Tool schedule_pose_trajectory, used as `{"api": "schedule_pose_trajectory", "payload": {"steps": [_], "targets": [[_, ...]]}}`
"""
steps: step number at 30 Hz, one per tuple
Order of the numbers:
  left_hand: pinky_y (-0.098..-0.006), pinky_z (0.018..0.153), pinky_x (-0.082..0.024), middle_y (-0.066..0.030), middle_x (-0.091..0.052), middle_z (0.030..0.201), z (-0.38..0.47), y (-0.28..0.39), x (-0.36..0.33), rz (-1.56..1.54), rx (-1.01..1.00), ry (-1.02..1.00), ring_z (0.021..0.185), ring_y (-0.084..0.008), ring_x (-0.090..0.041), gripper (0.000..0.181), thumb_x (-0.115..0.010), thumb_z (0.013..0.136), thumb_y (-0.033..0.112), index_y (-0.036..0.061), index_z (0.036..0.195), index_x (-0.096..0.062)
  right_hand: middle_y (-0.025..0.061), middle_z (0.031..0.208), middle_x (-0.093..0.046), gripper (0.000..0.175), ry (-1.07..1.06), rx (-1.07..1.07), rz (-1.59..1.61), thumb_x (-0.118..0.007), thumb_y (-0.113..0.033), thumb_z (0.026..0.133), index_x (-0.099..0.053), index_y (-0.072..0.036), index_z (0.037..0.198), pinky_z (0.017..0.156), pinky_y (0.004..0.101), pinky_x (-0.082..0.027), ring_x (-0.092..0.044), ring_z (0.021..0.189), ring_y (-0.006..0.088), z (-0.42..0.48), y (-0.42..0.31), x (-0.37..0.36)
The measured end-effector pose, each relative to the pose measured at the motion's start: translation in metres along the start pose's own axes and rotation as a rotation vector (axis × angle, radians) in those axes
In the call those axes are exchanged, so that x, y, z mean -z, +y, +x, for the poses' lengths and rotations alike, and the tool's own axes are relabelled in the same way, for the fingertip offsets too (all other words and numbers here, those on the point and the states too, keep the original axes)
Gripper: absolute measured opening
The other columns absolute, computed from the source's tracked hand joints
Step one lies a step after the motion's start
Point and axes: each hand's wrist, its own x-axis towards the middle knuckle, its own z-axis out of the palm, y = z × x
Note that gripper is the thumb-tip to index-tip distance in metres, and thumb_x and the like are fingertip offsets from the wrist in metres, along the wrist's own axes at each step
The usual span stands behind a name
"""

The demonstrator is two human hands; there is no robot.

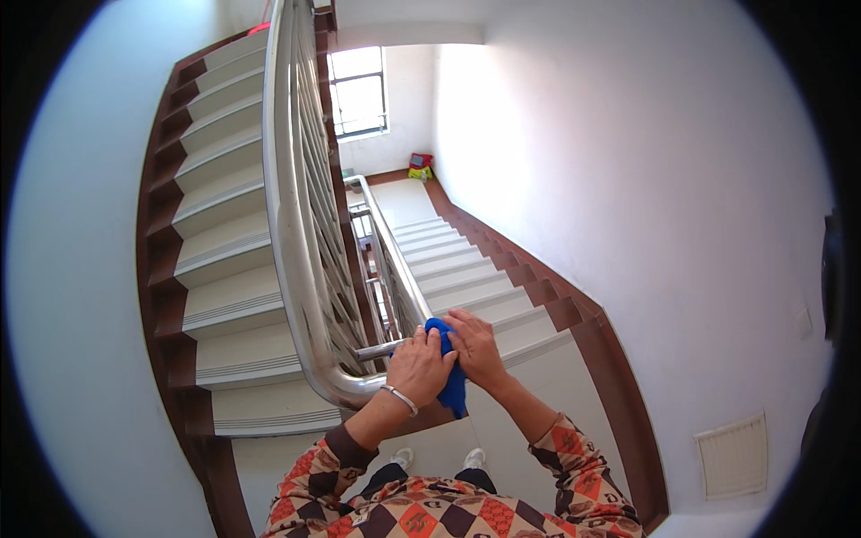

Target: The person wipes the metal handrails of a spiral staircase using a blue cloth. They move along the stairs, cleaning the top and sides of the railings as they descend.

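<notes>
Both hands lie on a blue cloth (453,387) draped over the curved corner of a stainless steel handrail (323,385). My left hand (420,366), with a silvery bangle at the wrist, presses the cloth from the left, its fingers pointing up the picture. Against the cloth's right side rests my right hand (476,348), close to the left one, its fingers bent over the rail where it turns down along the descending flight. One end of the cloth hangs below the hands. The rail under the palms is hidden.
Ascending stairs (235,279) rise on the left behind metal balusters (316,161). On the right, descending stairs (464,269) lead to a lower landing with a window (357,91) and a red and yellow-green bag (420,165). A vent cover (733,457) is on the right wall.
</notes>
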Motion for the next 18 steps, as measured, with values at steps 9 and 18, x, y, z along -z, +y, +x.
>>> {"api": "schedule_pose_trajectory", "payload": {"steps": [9,18], "targets": [[-0.0445,0.095,-0.048,-0.0260,-0.061,0.121,-0.009,0.012,0.032,0.047,0.290,-0.114,0.110,-0.0390,-0.061,0.054,-0.046,0.098,0.039,-0.0044,0.130,-0.053,0.0268,0.141,-0.047,0.048,-0.187,0.019,0.363,-0.055,-0.018,0.096,-0.047,0.003,0.138,0.109,0.0421,-0.037,-0.047,0.129,0.0409,-0.020,0.002,-0.010],[-0.0492,0.099,-0.046,-0.0323,-0.047,0.137,0.007,-0.032,-0.002,0.303,0.071,-0.365,0.116,-0.0487,-0.054,0.043,-0.038,0.102,0.034,0.0045,0.128,-0.054,0.0255,0.141,-0.048,0.044,-0.280,0.014,0.497,-0.048,-0.019,0.099,-0.046,0.000,0.139,0.107,0.0412,-0.040,-0.049,0.127,0.0410,-0.001,0.031,-0.032]]}}
